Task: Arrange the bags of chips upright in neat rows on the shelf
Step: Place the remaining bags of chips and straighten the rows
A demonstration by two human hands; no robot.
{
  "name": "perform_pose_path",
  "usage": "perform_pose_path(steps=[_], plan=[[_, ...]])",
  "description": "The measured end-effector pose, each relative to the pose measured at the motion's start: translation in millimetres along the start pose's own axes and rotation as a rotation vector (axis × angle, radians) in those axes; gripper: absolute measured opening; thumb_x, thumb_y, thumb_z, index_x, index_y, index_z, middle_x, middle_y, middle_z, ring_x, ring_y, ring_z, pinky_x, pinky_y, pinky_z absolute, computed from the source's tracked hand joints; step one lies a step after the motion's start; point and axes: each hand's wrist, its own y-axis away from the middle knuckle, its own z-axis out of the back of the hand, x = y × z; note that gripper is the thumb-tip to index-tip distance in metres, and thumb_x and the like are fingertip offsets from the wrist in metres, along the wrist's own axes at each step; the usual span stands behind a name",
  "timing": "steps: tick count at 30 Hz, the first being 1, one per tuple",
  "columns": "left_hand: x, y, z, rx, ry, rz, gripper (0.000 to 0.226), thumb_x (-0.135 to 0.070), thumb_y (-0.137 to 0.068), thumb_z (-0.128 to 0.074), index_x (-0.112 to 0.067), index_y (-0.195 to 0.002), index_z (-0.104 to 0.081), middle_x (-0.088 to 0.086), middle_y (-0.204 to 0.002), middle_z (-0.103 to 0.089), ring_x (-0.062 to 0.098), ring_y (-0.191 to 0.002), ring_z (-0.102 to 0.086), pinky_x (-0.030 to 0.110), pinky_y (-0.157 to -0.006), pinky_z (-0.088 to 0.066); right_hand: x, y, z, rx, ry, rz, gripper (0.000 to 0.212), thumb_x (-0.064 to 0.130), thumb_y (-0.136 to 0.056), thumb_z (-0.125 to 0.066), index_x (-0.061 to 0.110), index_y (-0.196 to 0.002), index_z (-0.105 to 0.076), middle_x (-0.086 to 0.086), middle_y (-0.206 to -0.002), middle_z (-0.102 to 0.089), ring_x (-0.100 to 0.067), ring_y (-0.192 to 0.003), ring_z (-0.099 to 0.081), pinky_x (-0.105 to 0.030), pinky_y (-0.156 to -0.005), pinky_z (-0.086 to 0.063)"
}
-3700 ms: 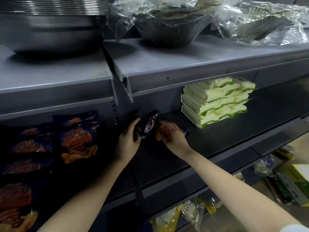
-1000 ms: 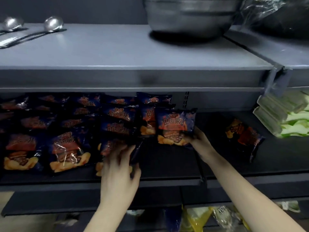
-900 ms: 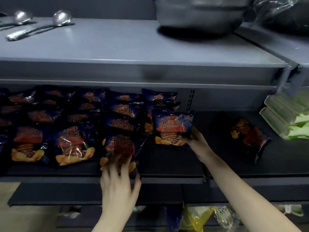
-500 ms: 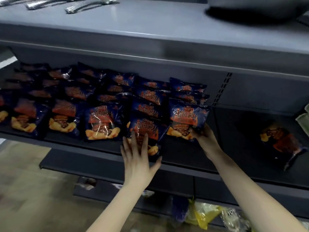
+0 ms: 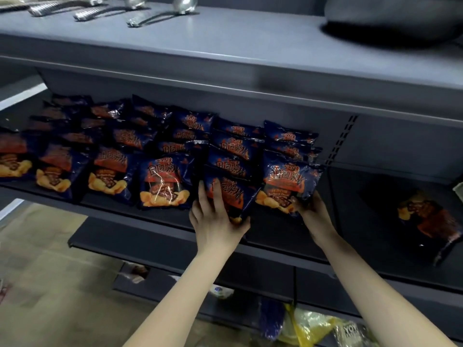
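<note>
Several dark blue chip bags with orange print stand in rows on the dark middle shelf. My left hand grips the front bag of one row, fingers spread over its face and thumb at its lower right corner. My right hand holds the lower right corner of the front bag in the rightmost row. A single loose bag lies flat and apart on the shelf section to the right.
The grey upper shelf carries metal ladles and a dark bowl. Yellow and clear packets lie on a lower level. Brown floor shows at the lower left.
The view has drifted left and down. My left hand has closed further onto the front bag of its row. My right hand stays on the rightmost front bag.
</note>
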Motion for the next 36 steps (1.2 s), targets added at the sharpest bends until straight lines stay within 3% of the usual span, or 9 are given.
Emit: perform_pose_path(steps=[4,7,13,19,25,29,32,36], plan=[[-1.9,-0.6,1.7,-0.126,0.107,0.008,0.110,-0.052,-0.065,-0.070,-0.023,-0.147,-0.004,0.018,-0.151,-0.013,0.041,-0.126,-0.027,0.060,-0.101,-0.028,-4.6,3.5,2.0,-0.032,-0.017,-0.004,0.035,0.002,-0.087,-0.061,0.016,-0.111,-0.040,0.004,-0.106,-0.056,-0.019,-0.108,-0.053,-0.032,-0.087,-0.042],[0.9,-8.5,-2.2,-0.211,0.111,-0.027,0.104,-0.056,-0.071,-0.063,-0.013,-0.147,-0.008,0.018,-0.151,-0.011,0.043,-0.125,-0.028,0.061,-0.103,-0.027,-5.4,5.0,2.1,-0.043,0.008,0.006,0.034,0.003,-0.086,-0.063,0.017,-0.109,-0.043,0.007,-0.104,-0.057,-0.019,-0.106,-0.054,-0.034,-0.089,-0.043],[8.2,-19.9,-20.2,-0.158,0.037,-0.008,0.098,-0.069,-0.078,-0.046,-0.011,-0.148,-0.009,0.021,-0.152,-0.009,0.042,-0.128,-0.025,0.061,-0.104,-0.029,-3.9,8.2,0.6,-0.045,0.048,0.035,0.036,0.009,-0.089,-0.061,0.029,-0.116,-0.050,0.010,-0.112,-0.061,-0.012,-0.110,-0.056,-0.031,-0.093,-0.043],[14.1,-19.6,-29.0,-0.130,0.028,-0.009,0.099,-0.070,-0.078,-0.044,-0.016,-0.149,-0.002,0.018,-0.155,-0.005,0.045,-0.135,-0.021,0.058,-0.107,-0.025,-7.2,6.5,-0.7,-0.069,0.043,0.020,0.056,0.010,-0.088,-0.063,0.027,-0.135,-0.038,0.008,-0.128,-0.056,-0.009,-0.118,-0.052,-0.031,-0.098,-0.041],[15.7,-18.4,-28.4,-0.108,0.042,-0.011,0.099,-0.072,-0.080,-0.041,-0.019,-0.149,0.003,0.016,-0.156,0.000,0.044,-0.139,-0.012,0.057,-0.110,-0.020,-3.8,11.6,-3.2,-0.129,0.088,0.031,0.021,0.009,-0.090,-0.059,0.017,-0.102,-0.045,0.012,-0.088,-0.055,-0.011,-0.086,-0.054,-0.021,-0.068,-0.041],[17.9,-14.5,-27.6,-0.126,0.085,-0.027,0.095,-0.074,-0.082,-0.034,-0.014,-0.149,-0.005,0.017,-0.155,0.004,0.041,-0.141,0.000,0.058,-0.112,-0.010,-2.1,13.1,-2.9,-0.130,0.040,0.020,0.018,0.001,-0.087,-0.055,0.013,-0.098,-0.046,0.006,-0.086,-0.056,-0.015,-0.084,-0.054,-0.025,-0.069,-0.042],[9.5,-1.3,-26.9,-0.184,0.121,-0.128,0.089,-0.061,-0.085,-0.042,-0.011,-0.148,-0.003,0.009,-0.156,0.011,0.035,-0.142,0.007,0.054,-0.115,-0.002,-2.1,13.9,-2.9,-0.135,-0.008,0.015,0.030,-0.002,-0.085,-0.055,0.016,-0.107,-0.048,0.008,-0.094,-0.059,-0.013,-0.091,-0.057,-0.023,-0.073,-0.043],[-25.5,15.2,-28.3,-0.197,0.183,-0.403,0.073,-0.042,-0.089,-0.044,-0.016,-0.146,-0.006,-0.004,-0.155,0.022,0.025,-0.144,0.012,0.045,-0.117,0.003,-1.7,15.7,-4.4,-0.164,-0.060,0.036,0.049,-0.003,-0.081,-0.059,0.023,-0.121,-0.046,0.016,-0.108,-0.060,0.002,-0.101,-0.056,-0.018,-0.082,-0.044]])
